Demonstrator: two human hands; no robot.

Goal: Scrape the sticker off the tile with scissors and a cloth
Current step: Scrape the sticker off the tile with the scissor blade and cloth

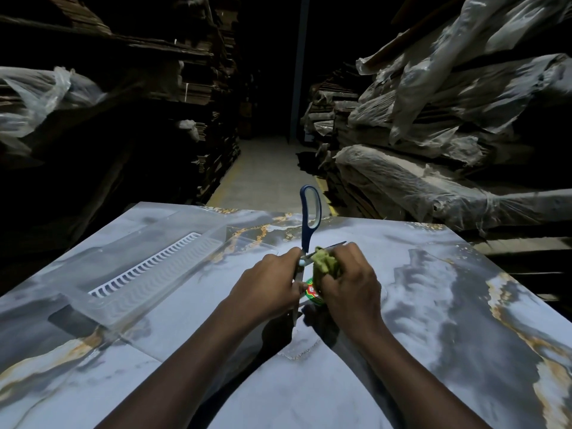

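Head view, dim store aisle.

We see a large marbled grey tile with gold veining lying flat and filling the lower half of the view. What carries it is hidden from us.

The sticker, round with a green rim and a red centre, sits on the tile near its middle, between the two hands. It is partly covered by them.

Left hand: fingers curled round the scissors near the pivot. The scissors are spread open. One blue loop handle stands up and away from us. One blade runs down toward us past the left edge of the sticker, and the other blade points off to the right, above the right hand. We cannot tell whether a blade tip touches the sticker.

Right hand: closed on a bunched yellow-green cloth, held against the scissors just beside the pivot and directly above the sticker.

On the left part of the tile lies a long clear plastic tray holding a white slotted insert, well apart from the hands.

Beyond the tile a bare floor runs away between stacked flat cardboard on the left and plastic-wrapped bundles on the right.
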